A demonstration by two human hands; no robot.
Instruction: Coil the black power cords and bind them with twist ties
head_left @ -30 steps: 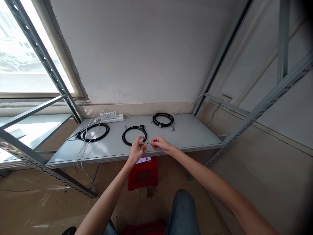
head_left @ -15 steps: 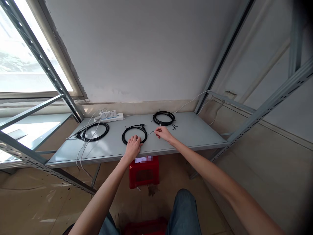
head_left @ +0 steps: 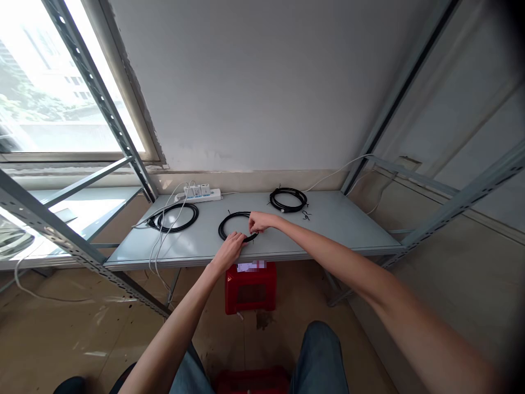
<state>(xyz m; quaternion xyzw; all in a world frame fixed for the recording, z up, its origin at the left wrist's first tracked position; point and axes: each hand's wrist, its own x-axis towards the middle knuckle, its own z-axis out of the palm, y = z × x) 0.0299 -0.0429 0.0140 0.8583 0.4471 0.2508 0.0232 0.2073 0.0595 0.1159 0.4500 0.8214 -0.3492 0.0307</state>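
Observation:
A coiled black cable [head_left: 221,226] lies flat near the front of the grey shelf [head_left: 336,227]. My left hand [head_left: 230,249] is closed on the coil's near edge, its fingers on the cable and pressing it against the shelf. At the coil's right side, my right hand [head_left: 260,221] is pinched, with the thin black twist tie mostly hidden by the fingers. Another short tie stands up from the coil's far side. Behind and to the right sits a second tied black coil [head_left: 287,191], with several loose twist ties [head_left: 306,215] close by.
A third black coil [head_left: 196,215] lies on the left, crossed by white cords that hang over the front edge. Behind it stands a white power strip [head_left: 211,195] with plugs. Metal uprights [head_left: 88,76] frame the shelf. A red stool [head_left: 251,293] is underneath.
My right hand has brought the twist tie left and onto the coil's right side. My left hand still holds the near edge. The view has turned a little left.

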